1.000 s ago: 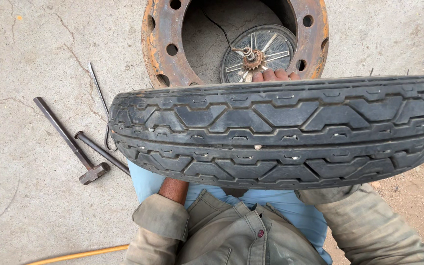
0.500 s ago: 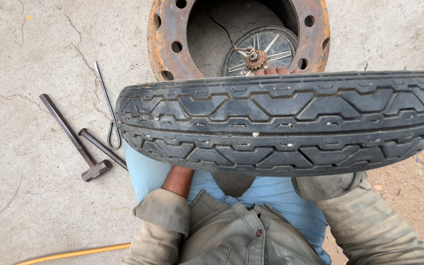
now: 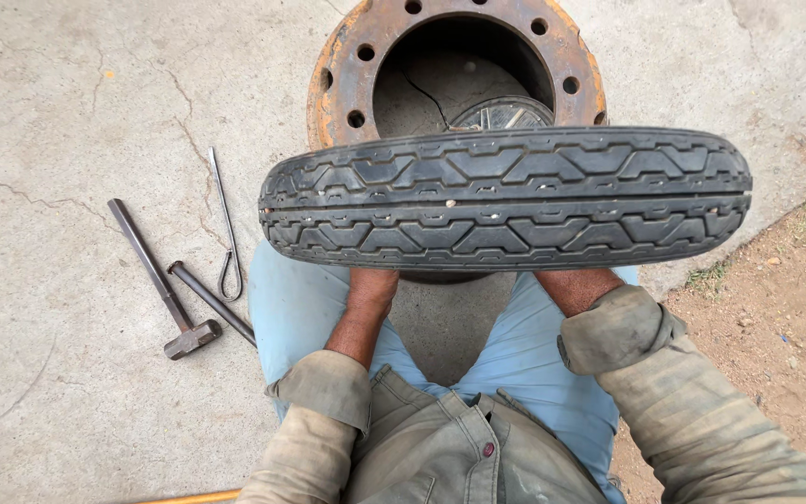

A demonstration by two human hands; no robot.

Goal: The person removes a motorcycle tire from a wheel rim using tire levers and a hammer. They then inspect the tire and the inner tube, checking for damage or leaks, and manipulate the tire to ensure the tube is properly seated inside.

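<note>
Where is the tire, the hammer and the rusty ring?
tire (image 3: 506,198), head view, middle of the tread.
hammer (image 3: 153,273), head view, on its handle.
rusty ring (image 3: 340,79), head view, left side of its rim.

Packages: none in this view.
Labels: none to be seen on anything here.
Signs: none anywhere in the picture.
Screens: none.
</note>
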